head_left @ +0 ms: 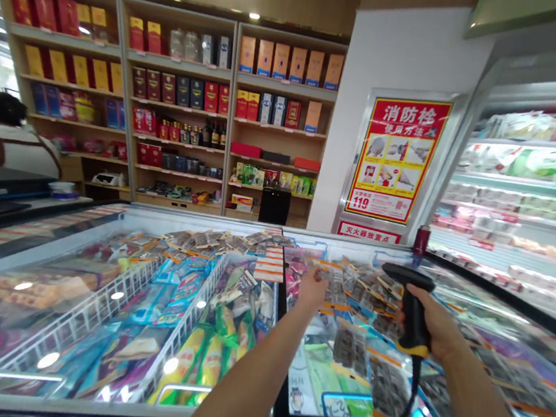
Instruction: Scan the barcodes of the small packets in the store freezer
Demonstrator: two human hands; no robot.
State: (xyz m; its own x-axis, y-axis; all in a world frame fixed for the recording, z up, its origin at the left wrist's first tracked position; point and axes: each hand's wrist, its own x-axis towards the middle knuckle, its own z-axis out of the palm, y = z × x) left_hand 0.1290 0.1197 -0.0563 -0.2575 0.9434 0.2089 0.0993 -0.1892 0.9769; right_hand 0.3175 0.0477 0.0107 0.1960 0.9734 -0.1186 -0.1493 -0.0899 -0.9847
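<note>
My right hand grips a black handheld barcode scanner with a yellow base, and its cable runs down toward the front edge. My left hand has its fingers curled closed at the edge of a see-through packet with dark contents and an orange strip; the fingertips are partly hidden. Similar packets lie spread over the glass top of the chest freezer around both hands. One such packet rests between my forearms, and another packet lies nearer the front edge.
Through the left glass show white wire baskets with blue and yellow-green ice-cream packs. A row of packets lines the far side. Paper labels sit on the middle divider. Behind stand shelves of boxes; a person is at the left.
</note>
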